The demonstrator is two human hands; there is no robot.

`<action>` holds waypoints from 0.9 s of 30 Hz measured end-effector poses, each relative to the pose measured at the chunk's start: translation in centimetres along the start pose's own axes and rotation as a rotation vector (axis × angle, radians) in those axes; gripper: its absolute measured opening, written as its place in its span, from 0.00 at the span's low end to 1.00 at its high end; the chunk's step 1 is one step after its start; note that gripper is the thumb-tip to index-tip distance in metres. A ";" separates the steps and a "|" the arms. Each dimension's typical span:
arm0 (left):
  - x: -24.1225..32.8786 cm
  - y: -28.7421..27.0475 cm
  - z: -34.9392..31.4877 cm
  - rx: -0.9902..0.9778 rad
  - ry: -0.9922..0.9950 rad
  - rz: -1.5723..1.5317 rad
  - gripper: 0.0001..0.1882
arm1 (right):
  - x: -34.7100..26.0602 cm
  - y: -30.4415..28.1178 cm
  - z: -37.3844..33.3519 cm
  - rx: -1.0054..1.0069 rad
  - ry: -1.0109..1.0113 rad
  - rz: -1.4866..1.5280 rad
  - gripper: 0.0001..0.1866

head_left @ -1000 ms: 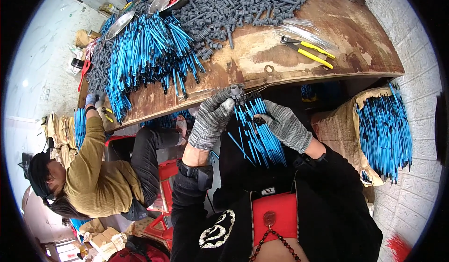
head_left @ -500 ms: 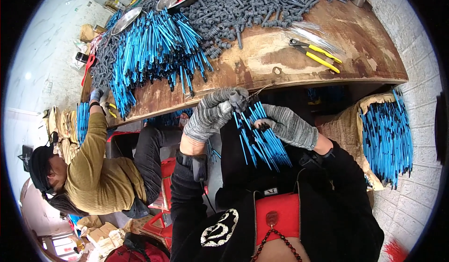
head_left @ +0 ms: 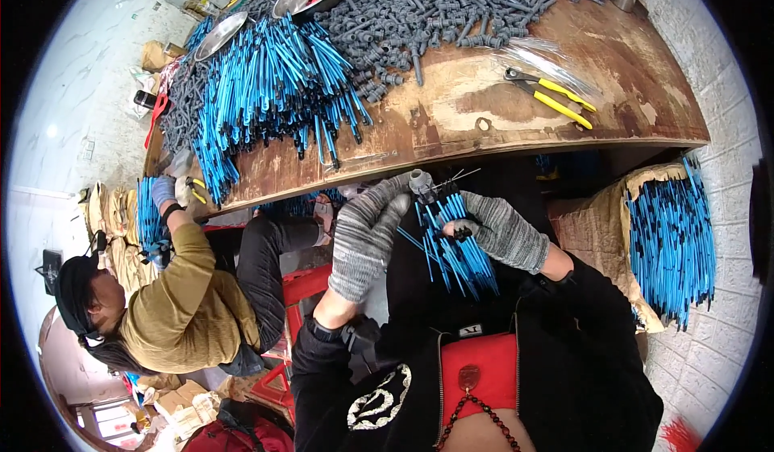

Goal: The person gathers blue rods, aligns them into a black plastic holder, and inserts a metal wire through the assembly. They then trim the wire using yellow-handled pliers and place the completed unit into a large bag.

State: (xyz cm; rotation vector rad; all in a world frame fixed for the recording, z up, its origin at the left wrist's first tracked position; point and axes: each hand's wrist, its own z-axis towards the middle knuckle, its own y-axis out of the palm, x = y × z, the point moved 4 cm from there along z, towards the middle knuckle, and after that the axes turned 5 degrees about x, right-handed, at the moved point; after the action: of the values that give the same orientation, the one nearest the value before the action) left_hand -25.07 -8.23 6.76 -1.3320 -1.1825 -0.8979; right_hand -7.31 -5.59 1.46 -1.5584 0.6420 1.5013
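Both my hands wear grey knitted gloves and work above my lap, just off the table's front edge. My right hand (head_left: 501, 233) is closed round a bundle of thin blue tubes (head_left: 461, 268) with black ends, which hang downward. Several thin metal wires (head_left: 461, 176) stick out near the top of the bundle. A grey plastic fitting (head_left: 420, 183) with a round opening sits at the bundle's upper end. My left hand (head_left: 363, 238) has its fingers curled against this fitting from the left; its fingertips are partly hidden.
The curved wooden table (head_left: 451, 117) bears a heap of grey fittings (head_left: 451, 4), a pile of blue tubes (head_left: 270, 89), metal bowls and yellow-handled pliers (head_left: 552, 97). More tubes fill a sack (head_left: 669, 242) at right. A co-worker (head_left: 181, 291) sits at left, handling blue tubes.
My left hand has turned more upright and shifted slightly down; the grey fitting now shows its round opening upward. The co-worker's gloved hand has moved down along the tubes.
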 end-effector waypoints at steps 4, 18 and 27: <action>1.0 1.2 -2.3 0.110 0.219 0.020 0.15 | -1.0 0.8 -0.1 -0.068 0.035 -0.005 0.14; 0.2 2.9 -2.2 0.402 0.350 0.190 0.12 | -1.1 0.5 -0.8 0.016 -0.137 0.030 0.16; 0.5 3.3 -2.4 0.389 0.357 0.210 0.11 | -0.1 0.9 -1.4 0.034 -0.026 -0.035 0.13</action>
State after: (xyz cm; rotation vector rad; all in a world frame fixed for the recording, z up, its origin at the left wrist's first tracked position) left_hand -21.48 -10.21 6.74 -0.9139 -0.8658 -0.6764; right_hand -7.31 -7.25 1.21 -1.5144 0.6198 1.4750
